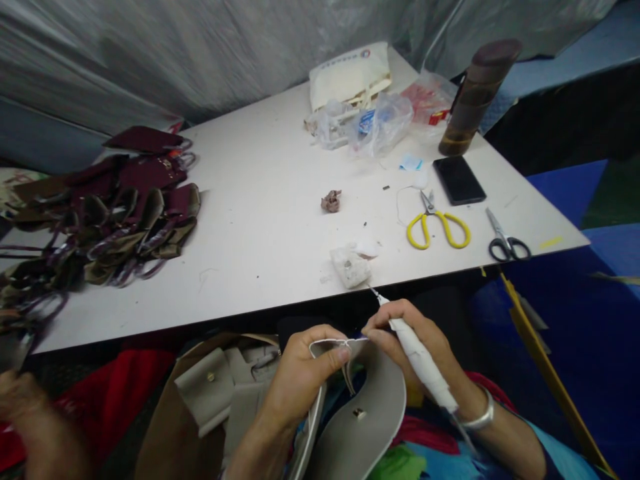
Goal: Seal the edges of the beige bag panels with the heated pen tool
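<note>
Left hand (303,377)'s pinching the rim of a grey, curved, leather-look bag (373,413); right hand (423,330)'s wrapped round a slim white-wrapped tool (423,363), fingertips at that same rim.

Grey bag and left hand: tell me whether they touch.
Touching. The head view shows it: the left hand pinches the upper rim of the grey bag, with no gap between them.

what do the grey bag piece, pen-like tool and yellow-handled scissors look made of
Grey bag piece: probably leather or imitation, matte; its surface is smooth and curves stiffly. Pen-like tool: body apparently wrapped in white tape or paper, looking uneven. Yellow-handled scissors: grey, metallic-looking blades; smooth, evenly coloured handles, likely plastic.
</note>
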A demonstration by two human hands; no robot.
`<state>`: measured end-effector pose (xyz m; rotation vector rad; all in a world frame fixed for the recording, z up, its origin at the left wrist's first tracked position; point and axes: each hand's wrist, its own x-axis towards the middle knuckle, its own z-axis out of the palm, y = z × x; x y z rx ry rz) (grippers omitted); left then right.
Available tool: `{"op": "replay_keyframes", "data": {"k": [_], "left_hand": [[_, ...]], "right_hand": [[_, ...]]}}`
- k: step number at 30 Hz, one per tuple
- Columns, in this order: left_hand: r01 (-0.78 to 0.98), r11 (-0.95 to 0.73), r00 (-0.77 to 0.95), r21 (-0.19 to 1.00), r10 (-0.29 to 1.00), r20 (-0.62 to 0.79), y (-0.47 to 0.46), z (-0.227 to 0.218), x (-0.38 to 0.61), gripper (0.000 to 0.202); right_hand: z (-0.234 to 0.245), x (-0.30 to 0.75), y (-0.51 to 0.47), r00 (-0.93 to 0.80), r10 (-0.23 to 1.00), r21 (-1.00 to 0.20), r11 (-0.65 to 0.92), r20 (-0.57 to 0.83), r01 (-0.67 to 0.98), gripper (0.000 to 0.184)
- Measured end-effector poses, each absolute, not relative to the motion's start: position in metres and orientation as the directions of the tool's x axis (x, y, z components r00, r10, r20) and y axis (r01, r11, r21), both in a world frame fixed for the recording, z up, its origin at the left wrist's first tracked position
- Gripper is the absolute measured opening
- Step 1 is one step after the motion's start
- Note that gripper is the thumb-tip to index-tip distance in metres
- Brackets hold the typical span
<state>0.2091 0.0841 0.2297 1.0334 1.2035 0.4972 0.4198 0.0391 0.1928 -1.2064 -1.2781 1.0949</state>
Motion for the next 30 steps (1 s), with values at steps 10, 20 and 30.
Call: {"op": "replay_keyframes", "data": {"k": [10,20,30], "left_hand": [[0.092,0.536,0.252,0.839,0.803,-0.540,0.108,0.265,0.204,0.030],[0.116,0.558,0.213,0.822,0.794,-0.569,0.111,0.196,0.249,0.025],[0.271,0.459,0.174,0.846,0.842,-0.511,0.125,0.196,0.253,0.015]], "right_hand": [[0.185,0.461,0.087,0.224,0.956,-0.964,0.138,0.190,0.229,0.032],[0.169,0.449,0.113,0.264,0.952,-0.970,0.094,0.153,0.223,0.023],[0.170,0.447,0.120,0.268,0.959,-0.976,0.038,0.096,0.214,0.023]]}}
